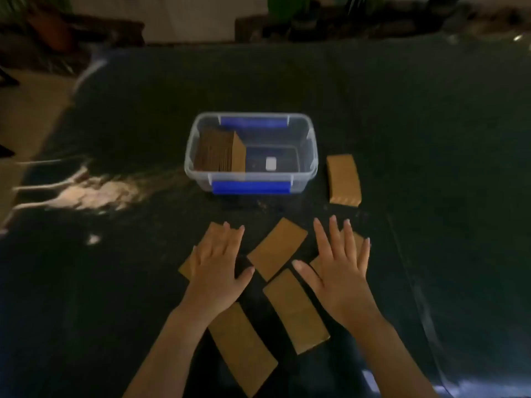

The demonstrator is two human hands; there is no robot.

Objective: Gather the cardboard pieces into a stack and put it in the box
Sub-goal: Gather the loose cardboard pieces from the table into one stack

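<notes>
Several brown cardboard pieces lie scattered on the dark table. My left hand (217, 264) rests flat, fingers spread, on one piece (186, 267). My right hand (340, 268) lies flat, fingers apart, over another piece (359, 239). Between the hands is a tilted piece (277, 248); nearer me lie a piece (296, 310) and a long piece (242, 349). One more piece (344, 179) sits right of the clear plastic box (311, 156). Inside the box, a stack of cardboard (219, 155) stands on edge at the left end.
The box has blue latches front (251, 187) and back, and a small white label (270, 163) on its bottom. The dark tabletop (431, 168) reflects light at the left. Plants and dark furniture stand beyond the far edge.
</notes>
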